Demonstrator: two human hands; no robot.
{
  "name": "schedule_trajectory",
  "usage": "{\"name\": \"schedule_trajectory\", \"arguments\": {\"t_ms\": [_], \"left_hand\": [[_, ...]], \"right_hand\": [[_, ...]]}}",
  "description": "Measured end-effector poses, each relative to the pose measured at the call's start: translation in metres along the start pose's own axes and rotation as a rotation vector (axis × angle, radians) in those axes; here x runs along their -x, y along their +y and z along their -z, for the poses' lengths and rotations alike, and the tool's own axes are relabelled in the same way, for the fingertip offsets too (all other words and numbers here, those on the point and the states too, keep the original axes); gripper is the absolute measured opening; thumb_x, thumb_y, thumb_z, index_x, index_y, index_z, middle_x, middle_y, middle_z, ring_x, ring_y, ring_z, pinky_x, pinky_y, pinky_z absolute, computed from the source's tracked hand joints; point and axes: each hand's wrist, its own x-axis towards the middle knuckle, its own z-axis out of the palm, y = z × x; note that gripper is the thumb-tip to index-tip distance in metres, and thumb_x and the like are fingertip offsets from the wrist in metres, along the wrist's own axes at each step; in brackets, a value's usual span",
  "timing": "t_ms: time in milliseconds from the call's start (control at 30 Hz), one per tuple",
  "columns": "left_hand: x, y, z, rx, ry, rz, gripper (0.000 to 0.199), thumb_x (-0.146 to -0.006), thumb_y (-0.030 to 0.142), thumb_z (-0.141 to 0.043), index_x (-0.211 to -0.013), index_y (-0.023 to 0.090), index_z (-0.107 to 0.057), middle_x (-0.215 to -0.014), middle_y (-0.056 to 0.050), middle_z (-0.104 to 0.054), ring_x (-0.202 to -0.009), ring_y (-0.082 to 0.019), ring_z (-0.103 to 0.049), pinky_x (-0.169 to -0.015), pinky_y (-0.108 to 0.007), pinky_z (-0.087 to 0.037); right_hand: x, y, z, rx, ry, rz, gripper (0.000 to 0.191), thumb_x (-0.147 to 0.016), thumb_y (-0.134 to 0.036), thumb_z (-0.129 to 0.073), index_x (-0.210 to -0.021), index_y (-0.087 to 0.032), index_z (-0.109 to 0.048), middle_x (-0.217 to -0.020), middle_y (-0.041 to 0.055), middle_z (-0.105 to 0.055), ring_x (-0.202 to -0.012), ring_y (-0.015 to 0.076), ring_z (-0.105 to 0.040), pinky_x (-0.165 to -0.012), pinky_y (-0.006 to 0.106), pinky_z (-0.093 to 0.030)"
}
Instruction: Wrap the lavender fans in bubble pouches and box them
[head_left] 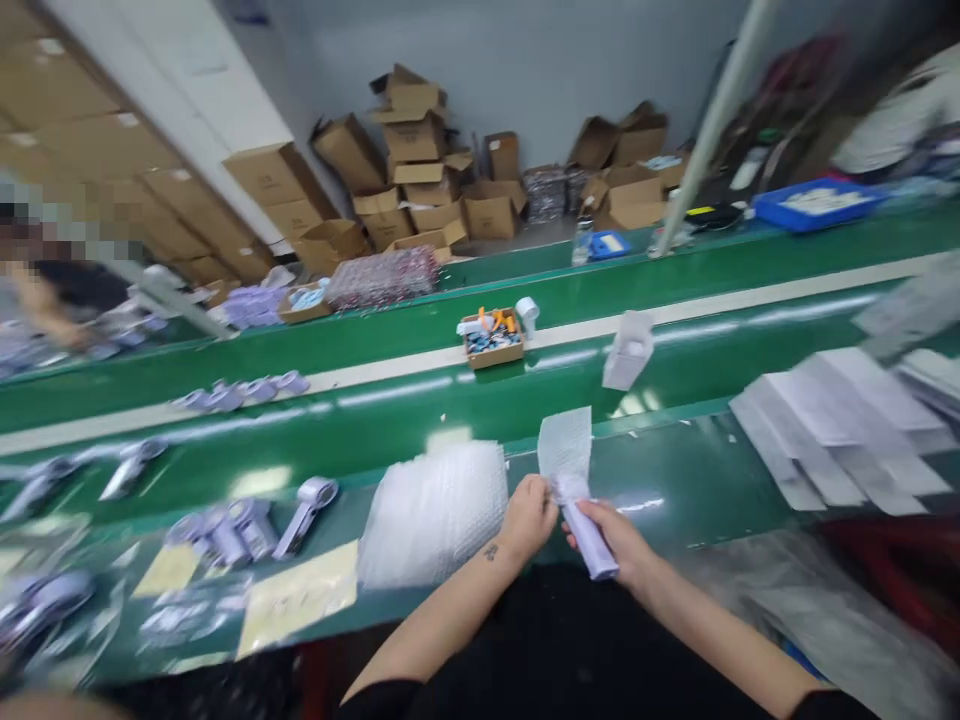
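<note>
In front of my body, my right hand is wrapped round the handle of a lavender handheld fan. The fan's head end is inside, or covered by, a small clear bubble-wrap bag; which of the two is hard to tell. My left hand is closed at the bag's lower left edge, beside the fan's head. Just left of that hand lies a stack of bubble-wrap bags. Farther left, a single lavender fan rests on the green bench near a group of similar fans.
White paper-like sleeves lie fanned out at right. On the conveyor stand a white box and a small carton of parts. Yellowish sheets lie at front left. Another person's arm shows at far left. Cardboard boxes line the wall.
</note>
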Motion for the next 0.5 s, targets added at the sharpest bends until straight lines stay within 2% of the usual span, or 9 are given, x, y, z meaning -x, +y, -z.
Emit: {"name": "schedule_trajectory", "arguments": {"t_ms": [67, 167, 200, 267, 333, 367, 433, 500], "left_hand": [[-0.005, 0.009, -0.005, 0.042, -0.046, 0.001, 0.012, -0.080, 0.012, -0.040, -0.080, 0.018, -0.050, -0.080, -0.006, -0.055, -0.077, -0.018, -0.053, -0.069, -0.030, -0.043], [-0.005, 0.019, -0.003, 0.105, -0.167, -0.205, 0.015, -0.081, 0.013, -0.040, -0.079, 0.019, -0.053, -0.079, -0.006, -0.058, -0.077, -0.019, -0.054, -0.071, -0.030, -0.042], [-0.007, 0.021, -0.001, 0.139, -0.223, -0.218, 0.014, -0.080, 0.014, -0.041, -0.080, 0.019, -0.054, -0.078, -0.005, -0.058, -0.076, -0.019, -0.055, -0.070, -0.030, -0.041], [-0.015, 0.024, 0.002, 0.203, -0.323, -0.062, 0.014, -0.076, 0.012, -0.044, -0.079, 0.019, -0.055, -0.069, -0.001, -0.057, -0.068, -0.016, -0.055, -0.064, -0.026, -0.039], [-0.027, 0.030, 0.003, 0.263, -0.369, 0.157, 0.015, -0.071, 0.010, -0.045, -0.076, 0.018, -0.055, -0.059, 0.002, -0.053, -0.058, -0.013, -0.051, -0.057, -0.024, -0.035], [-0.034, 0.035, 0.004, 0.294, -0.384, 0.219, 0.015, -0.069, 0.009, -0.045, -0.074, 0.018, -0.055, -0.056, 0.004, -0.050, -0.055, -0.012, -0.048, -0.055, -0.023, -0.033], [-0.045, 0.046, 0.009, 0.370, -0.413, 0.229, 0.015, -0.065, 0.008, -0.046, -0.071, 0.017, -0.055, -0.055, 0.005, -0.047, -0.053, -0.011, -0.045, -0.053, -0.022, -0.031], [-0.053, 0.059, 0.021, 0.461, -0.447, 0.188, 0.013, -0.064, 0.010, -0.047, -0.071, 0.017, -0.055, -0.054, 0.005, -0.046, -0.053, -0.011, -0.042, -0.052, -0.021, -0.030]], "right_hand": [[-0.005, 0.003, -0.001, -0.026, 0.058, 0.032, 0.018, -0.078, -0.032, -0.054, -0.084, -0.020, -0.042, -0.062, 0.0016, -0.060, -0.056, 0.0153, -0.062, -0.056, 0.028, -0.051], [-0.013, 0.008, 0.003, -0.025, 0.160, 0.088, 0.015, -0.077, -0.032, -0.052, -0.077, -0.022, -0.041, -0.056, -0.0029, -0.054, -0.053, 0.0143, -0.058, -0.053, 0.026, -0.047], [-0.014, 0.010, 0.006, -0.010, 0.185, 0.100, 0.014, -0.075, -0.031, -0.052, -0.074, -0.022, -0.041, -0.054, -0.0045, -0.051, -0.051, 0.0136, -0.056, -0.051, 0.025, -0.045], [-0.012, 0.013, 0.014, 0.039, 0.208, 0.110, 0.014, -0.071, -0.030, -0.054, -0.070, -0.022, -0.042, -0.051, -0.0061, -0.047, -0.048, 0.0126, -0.051, -0.048, 0.023, -0.041], [-0.004, 0.012, 0.027, 0.110, 0.203, 0.109, 0.014, -0.067, -0.028, -0.058, -0.066, -0.021, -0.045, -0.051, -0.0058, -0.046, -0.048, 0.0122, -0.049, -0.047, 0.023, -0.038], [0.002, 0.009, 0.034, 0.149, 0.198, 0.113, 0.014, -0.064, -0.027, -0.060, -0.064, -0.020, -0.047, -0.051, -0.0054, -0.047, -0.049, 0.0122, -0.048, -0.047, 0.022, -0.037], [0.017, -0.003, 0.048, 0.214, 0.200, 0.139, 0.013, -0.060, -0.023, -0.063, -0.061, -0.018, -0.051, -0.055, -0.0038, -0.050, -0.054, 0.0120, -0.048, -0.049, 0.022, -0.037], [0.034, -0.023, 0.059, 0.256, 0.194, 0.211, 0.009, -0.061, -0.023, -0.062, -0.062, -0.017, -0.055, -0.068, -0.0009, -0.056, -0.064, 0.0131, -0.051, -0.053, 0.022, -0.039]]}}
